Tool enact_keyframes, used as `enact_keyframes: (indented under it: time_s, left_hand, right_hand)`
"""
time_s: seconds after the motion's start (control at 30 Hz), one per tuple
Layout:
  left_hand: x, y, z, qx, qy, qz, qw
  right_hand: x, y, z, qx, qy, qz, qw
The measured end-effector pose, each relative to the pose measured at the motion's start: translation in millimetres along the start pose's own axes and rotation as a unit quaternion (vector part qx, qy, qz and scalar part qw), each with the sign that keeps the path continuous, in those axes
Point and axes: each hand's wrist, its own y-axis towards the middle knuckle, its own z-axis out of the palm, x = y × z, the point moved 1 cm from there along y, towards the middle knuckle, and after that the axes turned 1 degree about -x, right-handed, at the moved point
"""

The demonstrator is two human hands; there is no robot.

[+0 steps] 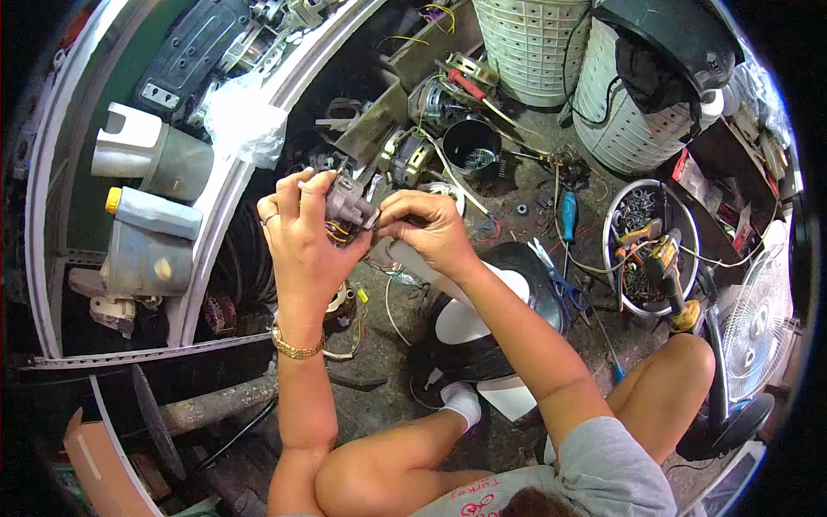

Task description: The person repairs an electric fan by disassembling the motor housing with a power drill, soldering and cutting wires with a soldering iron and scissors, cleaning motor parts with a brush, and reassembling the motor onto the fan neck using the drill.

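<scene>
A small grey metal motor (347, 200), likely from a fan, is held up in front of me, with orange and dark wires near its underside. Wrapped around its left side are the fingers of my left hand (300, 228). My right hand (431, 231) is closed in a pinch at the motor's right end, and whatever lies between those fingertips is hidden. Below the hands, loose wires (394, 274) and a motor part with a yellow piece (341, 302) lie on the floor. A black and white fan base (469, 314) stands under my right forearm.
To the right are a blue-handled screwdriver (568, 215), scissors (568, 289) and a round bin of screws and tools (613, 237). White perforated drums (530, 52) stand behind. A metal-framed shelf (226, 207) runs along the left; a fan grille (758, 323) leans at right.
</scene>
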Motion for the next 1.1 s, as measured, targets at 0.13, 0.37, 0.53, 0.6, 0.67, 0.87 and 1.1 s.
enact_keyframes:
  time_s: [0.13,0.37,0.53,0.6,0.67,0.87,1.1]
  left_hand:
    - [-0.8,-0.5,-1.3,-0.007,0.022,0.017,1.000]
    - [-2.6,0.2,2.5,-0.021,0.037,0.019,0.999]
    - [-6.3,-0.1,2.9,-0.030,0.019,0.021,0.999]
    - [-7.6,0.0,1.3,-0.017,0.022,0.004,1.000]
    - [-7.8,-0.3,2.2,-0.017,0.020,0.000,1.000]
    - [-2.2,-0.4,1.0,-0.028,0.016,0.007,0.999]
    - [-5.4,4.5,1.8,-0.012,0.034,-0.011,0.999]
  right_hand:
    - [-4.8,-1.8,2.4,-0.050,0.052,0.080,0.994]
    - [-8.4,0.3,1.4,-0.016,-0.099,-0.013,0.995]
    - [7.3,-5.2,6.9,-0.049,-0.250,-0.094,0.963]
    - [12.2,-5.2,5.7,-0.023,-0.265,-0.072,0.961]
    - [20.1,-7.6,0.4,-0.018,-0.289,-0.047,0.956]
    - [98.8,-57.2,-150.5,-0.301,-0.610,-0.010,0.732]
    - [119.0,-215.2,-356.8,-0.392,-0.714,0.306,0.493]
